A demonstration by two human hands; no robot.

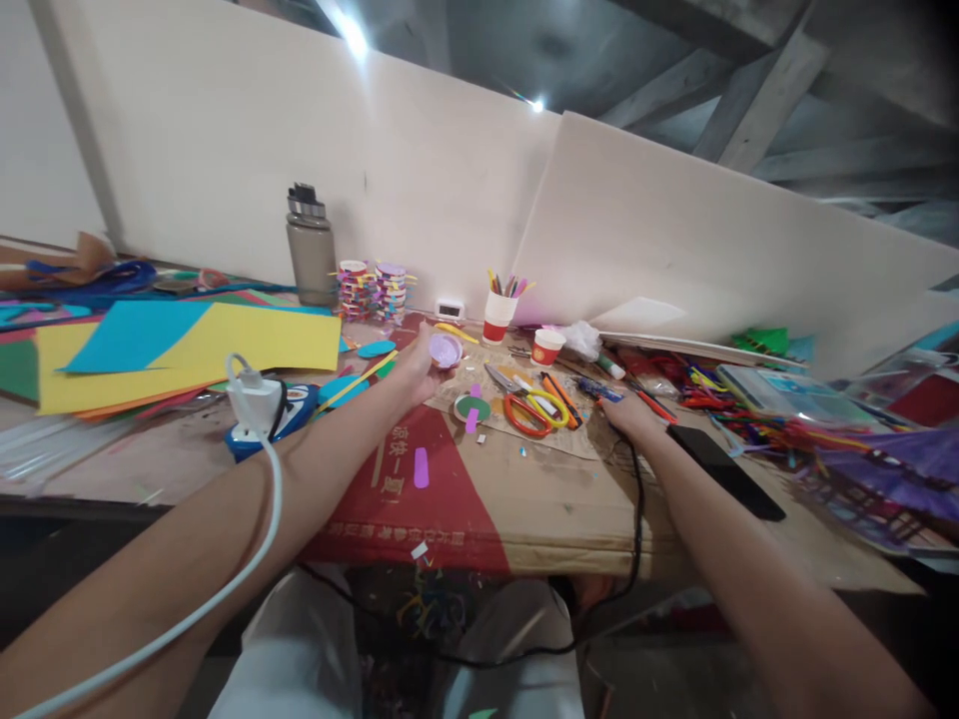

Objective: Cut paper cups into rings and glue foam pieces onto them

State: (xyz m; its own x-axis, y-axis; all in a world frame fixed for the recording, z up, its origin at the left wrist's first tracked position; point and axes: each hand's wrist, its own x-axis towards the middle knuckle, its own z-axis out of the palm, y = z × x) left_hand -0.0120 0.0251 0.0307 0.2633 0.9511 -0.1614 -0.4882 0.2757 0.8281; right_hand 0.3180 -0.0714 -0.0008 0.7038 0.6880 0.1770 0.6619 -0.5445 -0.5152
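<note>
My left hand (421, 371) is stretched out over the cardboard-covered table (524, 509) and holds a small lilac foam disc (445, 351) in its fingers. My right hand (627, 411) rests on the table to the right, closed on a blue glue gun (599, 390) whose black cord (638, 519) runs back off the table's front edge. Between the hands lie a round pink-and-green foam piece (472, 408), orange scissors (524, 411) and yellow scissors (552, 407). A pink foam strip (421, 467) lies on the red print of the cardboard.
Yellow and blue paper sheets (187, 345) cover the left. A white power adapter (253, 399) with its cable crosses my left arm. A grey bottle (311, 250), stacked foam pieces (375, 290), a cup of pens (499, 312), a black phone (725, 469) and pipe cleaners (756, 414) stand around.
</note>
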